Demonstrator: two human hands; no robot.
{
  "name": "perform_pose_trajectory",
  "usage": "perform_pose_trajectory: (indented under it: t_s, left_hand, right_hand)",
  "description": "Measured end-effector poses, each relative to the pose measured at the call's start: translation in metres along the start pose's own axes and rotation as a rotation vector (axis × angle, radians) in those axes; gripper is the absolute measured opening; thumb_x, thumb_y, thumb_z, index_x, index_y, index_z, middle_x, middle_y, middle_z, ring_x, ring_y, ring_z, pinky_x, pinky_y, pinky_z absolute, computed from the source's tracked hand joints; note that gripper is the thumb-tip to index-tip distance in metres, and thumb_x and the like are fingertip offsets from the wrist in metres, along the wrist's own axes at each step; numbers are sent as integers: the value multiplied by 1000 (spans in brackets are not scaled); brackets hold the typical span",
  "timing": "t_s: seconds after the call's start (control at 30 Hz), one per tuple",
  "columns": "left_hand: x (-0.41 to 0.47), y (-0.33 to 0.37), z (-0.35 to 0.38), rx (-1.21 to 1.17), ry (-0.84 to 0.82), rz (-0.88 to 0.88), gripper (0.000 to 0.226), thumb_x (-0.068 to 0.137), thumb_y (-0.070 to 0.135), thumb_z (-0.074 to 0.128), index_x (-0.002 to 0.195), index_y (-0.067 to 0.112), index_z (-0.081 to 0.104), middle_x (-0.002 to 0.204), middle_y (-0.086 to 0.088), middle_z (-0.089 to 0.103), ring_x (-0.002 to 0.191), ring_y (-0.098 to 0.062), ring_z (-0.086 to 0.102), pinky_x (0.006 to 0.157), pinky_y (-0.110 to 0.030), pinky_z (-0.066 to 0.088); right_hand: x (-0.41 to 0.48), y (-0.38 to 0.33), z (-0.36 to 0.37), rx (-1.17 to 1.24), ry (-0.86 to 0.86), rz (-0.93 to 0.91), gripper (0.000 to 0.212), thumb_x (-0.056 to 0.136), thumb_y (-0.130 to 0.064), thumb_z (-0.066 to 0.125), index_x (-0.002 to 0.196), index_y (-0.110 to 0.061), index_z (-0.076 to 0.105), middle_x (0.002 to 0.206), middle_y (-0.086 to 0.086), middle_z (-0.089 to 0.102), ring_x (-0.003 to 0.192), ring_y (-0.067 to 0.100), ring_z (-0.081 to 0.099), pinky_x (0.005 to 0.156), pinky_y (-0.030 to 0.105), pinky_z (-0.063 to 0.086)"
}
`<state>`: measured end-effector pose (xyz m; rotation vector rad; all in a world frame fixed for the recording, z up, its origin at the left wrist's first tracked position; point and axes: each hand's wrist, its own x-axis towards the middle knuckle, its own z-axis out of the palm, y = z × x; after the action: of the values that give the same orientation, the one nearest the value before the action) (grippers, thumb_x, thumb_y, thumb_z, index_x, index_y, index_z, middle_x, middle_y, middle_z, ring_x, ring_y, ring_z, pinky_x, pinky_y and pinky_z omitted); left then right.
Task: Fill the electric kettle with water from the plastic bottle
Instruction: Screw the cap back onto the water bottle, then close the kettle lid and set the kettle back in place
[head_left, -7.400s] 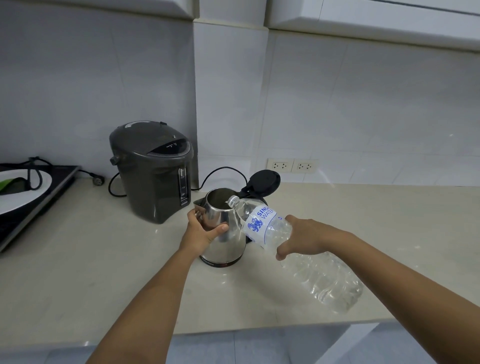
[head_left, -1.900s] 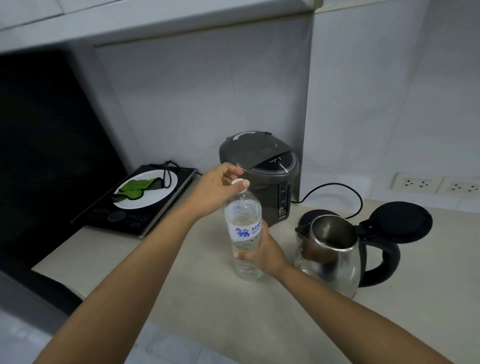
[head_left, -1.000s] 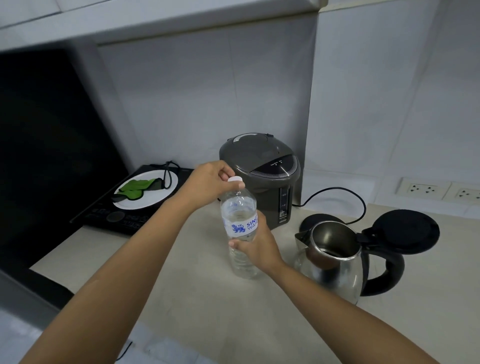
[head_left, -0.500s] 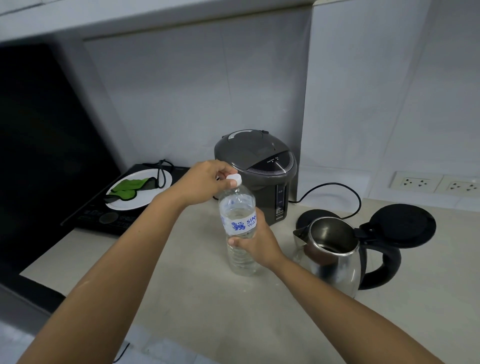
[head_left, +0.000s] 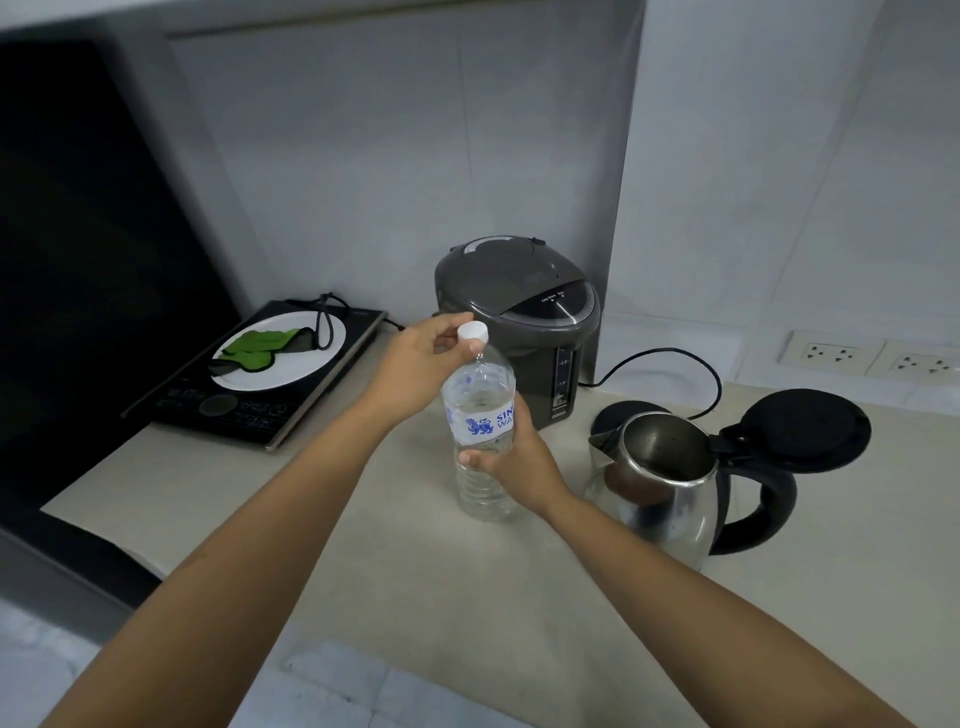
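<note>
The plastic bottle (head_left: 482, 441) stands upright on the pale surface (head_left: 363, 545), just left of the electric kettle (head_left: 665, 488) and in front of a dark grey hot-water dispenser (head_left: 519, 317). The right hand (head_left: 511, 457) wraps around the bottle's middle below the blue-printed label, its fingers (head_left: 470, 458) curled round the clear ribbed body. The left hand (head_left: 415, 364) reaches in from above, its fingers pinching the white cap (head_left: 472, 331) at the bottle's neck; whether the cap sits fully threaded or only rests on the mouth is hard to tell from this angle. The bottle is partly filled with water. The kettle's steel body is apart from the bottle, its black lid (head_left: 805, 428) swung open and back over the black handle, the spout facing left. A black cord (head_left: 675, 358) loops behind the kettle. At the far left an induction hob (head_left: 249, 410) carries a white plate (head_left: 280, 358) with green cloth pieces on it. Two wall sockets (head_left: 872, 358) sit on the tiles to the right.
</note>
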<state>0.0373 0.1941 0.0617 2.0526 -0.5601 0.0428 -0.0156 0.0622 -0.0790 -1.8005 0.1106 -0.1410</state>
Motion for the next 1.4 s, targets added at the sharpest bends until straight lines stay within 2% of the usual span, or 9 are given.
perform_pose_trajectory:
  t_s: [0.13,0.33,0.5,0.63,0.77,0.93,1.03,1.23,1.4]
  left_hand:
    - [-22,-21,9,-83,119,-18,33,94,14,63,127,12,63,102,19,64,86,19,59,77,-1,43]
    - [-88,-75,61,-7,276,-65,38,94,18,63,130,15,54,121,6,54,110,-9,54,94,-21,40]
    - [-112,-89,105,65,112,-35,42,92,14,64,132,9,53,126,-3,57,116,-18,55,94,-15,35]
    - [-115,-90,135,87,-71,-48,57,90,16,65,143,10,43,144,-4,48,133,-19,46,109,-27,34]
    - [-115,-88,162,112,-262,-61,78,86,11,68,152,7,26,159,-7,27,148,-20,24,115,-19,13]
    - [-109,-85,183,60,-424,-85,114,76,37,81,157,16,3,166,0,3,151,-14,7,119,-25,9]
    - [-107,-70,184,-84,-466,-132,130,67,44,86,156,28,-6,165,7,6,150,-13,13,120,-36,22]
    - [-96,-42,184,-235,-413,-37,115,67,32,89,152,30,11,140,16,39,130,3,33,94,-8,27]
    - [-87,-40,182,-197,-407,-29,93,69,32,87,140,26,27,102,18,56,103,10,55,95,-19,42]
  right_hand:
    - [-24,9,-1,-112,5,36,91,77,-46,75,152,-38,25,142,-11,54,130,12,51,108,39,43]
    - [-80,33,-18,-186,74,108,80,92,-47,63,157,-24,22,160,-3,31,147,12,27,113,26,24]
    - [-115,29,-33,-181,109,95,68,94,-40,62,153,-21,33,151,-5,43,132,1,35,117,28,27]
    - [-142,27,-47,-121,202,103,59,95,-37,62,149,-27,41,149,-14,44,136,0,38,114,26,33]
    - [-173,28,-69,-96,380,100,42,96,-34,62,137,-36,54,135,-19,59,122,-4,54,101,21,44]
    - [-200,28,-101,-67,640,123,23,97,-25,60,119,-33,64,114,-17,68,97,-9,61,77,8,46]
    - [-203,27,-122,-58,749,142,28,99,-24,57,126,-28,61,117,-17,65,98,-9,59,77,10,45]
    - [-183,15,-154,-67,775,134,48,102,-25,49,149,-27,38,139,-7,52,110,9,56,89,20,40]
    - [-167,-3,-166,-87,744,74,57,104,-20,44,153,-41,24,138,-19,47,100,-16,54,84,11,38]
